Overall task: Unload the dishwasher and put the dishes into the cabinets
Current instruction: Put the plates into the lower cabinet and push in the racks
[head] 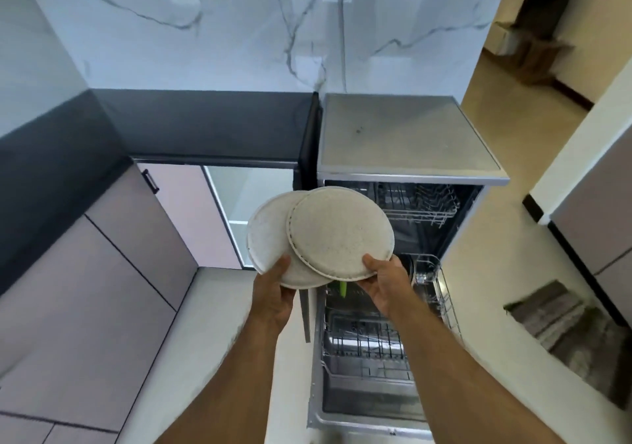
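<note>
We've got two speckled plates up in the air in front of the dishwasher. The left plate sits in our left hand, thumb curled over its near rim. The right plate overlaps it on top, pinched at its near edge by our right hand. Below the plates, the lower rack is pulled out over the dropped door. Left of the dishwasher, the cabinet stands open, shelves bare, beneath the dark tabletop.
</note>
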The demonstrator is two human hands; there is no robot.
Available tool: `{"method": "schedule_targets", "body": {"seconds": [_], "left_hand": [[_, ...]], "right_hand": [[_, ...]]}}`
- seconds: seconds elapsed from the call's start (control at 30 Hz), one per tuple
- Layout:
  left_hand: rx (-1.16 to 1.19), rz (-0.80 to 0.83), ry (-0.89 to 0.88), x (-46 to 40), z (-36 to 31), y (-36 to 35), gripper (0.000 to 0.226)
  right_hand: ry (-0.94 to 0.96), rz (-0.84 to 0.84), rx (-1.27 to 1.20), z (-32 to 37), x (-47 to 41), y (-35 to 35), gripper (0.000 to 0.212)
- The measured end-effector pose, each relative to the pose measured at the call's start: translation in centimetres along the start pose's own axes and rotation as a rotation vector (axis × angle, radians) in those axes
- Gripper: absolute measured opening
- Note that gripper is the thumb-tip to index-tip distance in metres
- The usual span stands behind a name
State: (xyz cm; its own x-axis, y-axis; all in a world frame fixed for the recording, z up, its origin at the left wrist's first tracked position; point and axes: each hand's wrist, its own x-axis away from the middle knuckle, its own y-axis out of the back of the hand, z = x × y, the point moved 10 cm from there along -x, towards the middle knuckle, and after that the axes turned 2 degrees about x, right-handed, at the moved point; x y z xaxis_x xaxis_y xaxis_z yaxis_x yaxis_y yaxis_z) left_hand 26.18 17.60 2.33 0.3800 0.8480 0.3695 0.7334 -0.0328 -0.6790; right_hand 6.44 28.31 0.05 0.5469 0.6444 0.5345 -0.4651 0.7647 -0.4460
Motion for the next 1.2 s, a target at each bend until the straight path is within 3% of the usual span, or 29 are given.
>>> {"method": "schedule_targets", "body": {"seconds": [0.37, 0.6, 0.9, 1.2], "left_hand": [[0.105, -0.105, -0.15, 5.6, -6.4, 2.0, 0.04], [0.063, -0.148, -0.24, 8.3, -10.4, 4.7, 0.045], [0.07, -0.119, -0.268, 6.4, -17.6, 8.3, 0.032], [0.019, -0.051, -0.258, 1.5, -28.2, 11.7, 0.045]], "right_hand": [[0.005, 0.249, 0.002, 0.2, 4.1, -8.0, 0.051], [0.053, 0.369, 0.039, -2.0, 6.4, -13.0, 0.066], [0.099, 0.39, 0.095, -4.0, 7.1, -20.8, 0.066], [0.138, 0.368, 0.008, -8.0, 6.2, -30.7, 0.066]]}}
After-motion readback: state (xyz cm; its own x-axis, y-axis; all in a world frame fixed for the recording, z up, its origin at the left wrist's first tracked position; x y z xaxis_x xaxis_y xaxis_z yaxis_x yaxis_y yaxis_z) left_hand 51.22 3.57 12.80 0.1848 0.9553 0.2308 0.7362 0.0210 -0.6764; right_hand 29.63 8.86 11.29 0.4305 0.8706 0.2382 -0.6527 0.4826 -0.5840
